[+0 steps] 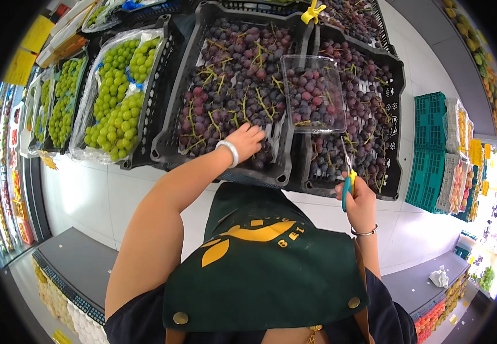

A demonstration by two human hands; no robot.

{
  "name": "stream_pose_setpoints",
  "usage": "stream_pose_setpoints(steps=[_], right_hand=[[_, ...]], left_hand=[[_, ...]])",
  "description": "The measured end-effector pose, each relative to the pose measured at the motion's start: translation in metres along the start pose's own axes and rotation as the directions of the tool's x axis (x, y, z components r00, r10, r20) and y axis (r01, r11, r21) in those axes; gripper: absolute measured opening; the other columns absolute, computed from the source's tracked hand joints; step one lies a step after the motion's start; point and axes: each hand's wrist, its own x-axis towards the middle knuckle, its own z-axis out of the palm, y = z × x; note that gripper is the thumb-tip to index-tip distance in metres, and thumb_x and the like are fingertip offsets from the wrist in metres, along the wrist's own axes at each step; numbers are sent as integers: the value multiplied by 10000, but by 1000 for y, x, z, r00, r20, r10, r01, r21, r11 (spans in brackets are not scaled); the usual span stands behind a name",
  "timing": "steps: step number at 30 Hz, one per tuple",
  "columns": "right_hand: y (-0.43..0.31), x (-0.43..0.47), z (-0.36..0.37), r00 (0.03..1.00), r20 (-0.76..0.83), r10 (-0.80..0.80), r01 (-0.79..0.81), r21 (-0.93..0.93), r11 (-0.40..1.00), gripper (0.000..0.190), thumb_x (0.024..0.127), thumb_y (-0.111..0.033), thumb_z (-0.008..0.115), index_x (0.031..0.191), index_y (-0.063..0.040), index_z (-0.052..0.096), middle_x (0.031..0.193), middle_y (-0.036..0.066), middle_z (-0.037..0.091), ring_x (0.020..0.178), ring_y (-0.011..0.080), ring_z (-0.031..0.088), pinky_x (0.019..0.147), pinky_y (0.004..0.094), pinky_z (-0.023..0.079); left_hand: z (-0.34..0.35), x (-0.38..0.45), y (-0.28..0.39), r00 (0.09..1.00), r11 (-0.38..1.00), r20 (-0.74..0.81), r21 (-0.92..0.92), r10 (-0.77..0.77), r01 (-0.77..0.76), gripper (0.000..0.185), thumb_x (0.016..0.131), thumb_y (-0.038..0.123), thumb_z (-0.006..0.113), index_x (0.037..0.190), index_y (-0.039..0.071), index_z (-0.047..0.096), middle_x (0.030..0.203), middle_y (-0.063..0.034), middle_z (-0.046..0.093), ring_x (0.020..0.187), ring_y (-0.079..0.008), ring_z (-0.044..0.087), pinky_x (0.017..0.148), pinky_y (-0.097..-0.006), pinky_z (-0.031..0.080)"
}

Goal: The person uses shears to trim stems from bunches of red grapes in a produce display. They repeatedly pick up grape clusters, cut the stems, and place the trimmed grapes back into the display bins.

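My left hand [245, 142] reaches into the near edge of a black plastic crate [179, 103] full of dark purple grapes [248, 64]. Its fingers touch the grapes; whether they grip any cannot be told. My right hand [360, 200] holds scissors [348, 182] with teal and yellow handles, blades pointing away over a second black crate [398, 159] of purple grapes [364, 103]. A clear plastic container [315, 94] with purple grapes in it rests across the two crates' adjoining sides, beyond and between my hands.
Green grapes [121, 107] lie in a plastic-lined crate at the left. A yellow clip [313, 13] sits on the crates' far rim. Teal crates [426, 172] stand on the right, beside boxes of fruit. Grey counters [76, 258] flank me, one with crumpled paper [439, 277].
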Motion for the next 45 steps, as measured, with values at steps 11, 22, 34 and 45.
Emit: stream_pose_setpoints(steps=[11, 22, 34, 45], right_hand=[[-1, -7, 2, 980, -185, 80, -68, 70, 995, 257, 775, -191, 731, 828, -2, 564, 600, 83, 547, 513, 161, 468, 494, 294, 384], [-20, -13, 42, 991, -116, 64, -60, 36, 998, 313, 838, 20, 487, 1140, 50, 563, 764, 43, 636, 663, 76, 581, 644, 220, 490], [-31, -15, 52, 973, -220, 63, -64, 4, 998, 296, 750, -194, 735, 780, 5, 517, 637, 137, 524, 538, 262, 478, 514, 333, 390], [-69, 20, 79, 996, 83, 25, -1, -281, 960, 562, 636, -514, 782, 922, -55, 629, 676, 61, 588, 624, 252, 611, 570, 362, 479]], left_hand=[[-35, 2, -27, 975, 800, -146, -598, -166, 46, 133, 853, 177, 590, 857, 47, 620, 980, -77, 615, 935, -284, 572, 805, -366, 454], [-106, -43, -95, 887, -512, 431, -806, -164, 297, 137, 962, 246, 520, 901, 125, 498, 982, 8, 518, 968, -160, 580, 854, -376, 474], [-79, -30, -90, 896, -480, 431, -811, -104, 335, 148, 956, 268, 539, 898, 136, 502, 963, 18, 520, 931, -131, 561, 883, -363, 464], [-91, -15, -35, 869, -346, 391, -895, -305, 281, 209, 926, 252, 593, 951, 46, 619, 855, 25, 615, 734, -51, 515, 658, -212, 448]])
